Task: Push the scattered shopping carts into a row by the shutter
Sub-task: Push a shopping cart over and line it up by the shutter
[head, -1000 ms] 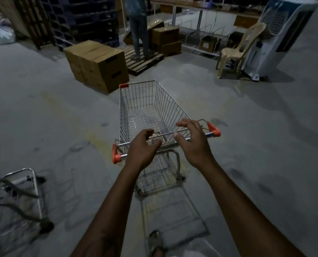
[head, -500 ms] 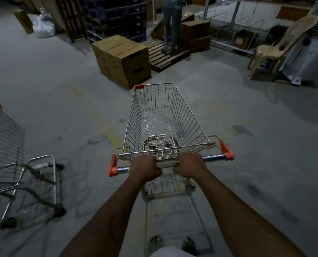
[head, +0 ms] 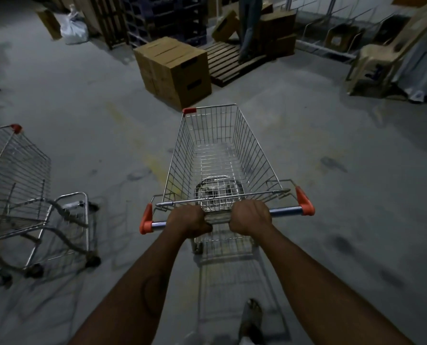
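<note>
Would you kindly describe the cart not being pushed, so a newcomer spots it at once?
Start from the cardboard box stack ahead and look down-left across the grey floor. The second shopping cart stands at the left edge, no hands on it, turned askew to the pushed one.

Cardboard boxes (head: 175,68) beside wooden pallet (head: 228,62); plastic chair (head: 379,61) far right.

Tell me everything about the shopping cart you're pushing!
The shopping cart is shiny silver wire, empty, standing upright on the grey floor. Its handle bar has orange caps at both ends, and one front corner is orange too. The left hand and right hand grip the bar side by side. Cardboard boxes sit just ahead.
</note>
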A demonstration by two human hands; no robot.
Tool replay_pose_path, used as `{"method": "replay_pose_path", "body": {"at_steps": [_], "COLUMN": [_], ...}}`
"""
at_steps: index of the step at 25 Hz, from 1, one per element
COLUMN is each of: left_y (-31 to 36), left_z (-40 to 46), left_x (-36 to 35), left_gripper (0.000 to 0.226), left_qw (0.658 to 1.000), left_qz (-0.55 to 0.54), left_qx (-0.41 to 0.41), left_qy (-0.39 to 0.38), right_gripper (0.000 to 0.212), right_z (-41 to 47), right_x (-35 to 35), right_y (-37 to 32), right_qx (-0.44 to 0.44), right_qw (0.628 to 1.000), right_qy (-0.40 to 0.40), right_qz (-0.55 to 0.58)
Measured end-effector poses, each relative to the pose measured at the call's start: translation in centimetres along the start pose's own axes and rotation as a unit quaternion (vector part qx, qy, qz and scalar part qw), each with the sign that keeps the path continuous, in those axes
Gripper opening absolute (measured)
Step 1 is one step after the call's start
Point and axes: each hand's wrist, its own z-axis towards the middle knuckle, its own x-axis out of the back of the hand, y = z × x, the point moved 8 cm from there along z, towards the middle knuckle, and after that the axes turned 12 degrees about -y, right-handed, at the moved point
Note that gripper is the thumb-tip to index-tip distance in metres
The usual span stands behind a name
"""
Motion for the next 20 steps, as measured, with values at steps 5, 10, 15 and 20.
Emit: {"method": "replay_pose_path", "body": {"at_steps": [5,10,15,20], "left_y": [1.5,1.8,2.2,3.4], "left_z": [-6.3,-14.8,-25.2,-34.0], "left_x": [-4.1,-9.7,-15.5,-21.6], "left_gripper": [0.042,0.040,0.038,0.037], "left_qw": [0.998,0.995,0.991,0.987], "left_qz": [0.007,0.025,0.064,0.081], "left_qx": [-0.056,-0.085,-0.109,-0.133], "left_qy": [0.018,0.048,0.051,0.038], "right_gripper": [0.019,0.016,0.013,0.016], "right_z": [-7.5,-16.9,-27.9,-38.0], "right_x": [-3.0,-8.0,-13.2,-18.6], "right_y": [-2.1,-6.4,-11.4,-15.1], "right_qx": [-0.035,-0.077,-0.115,-0.154], "right_qw": [0.999,0.997,0.991,0.984], "right_qy": [-0.016,-0.013,-0.021,-0.020], "right_qz": [-0.001,0.026,0.063,0.082]}}
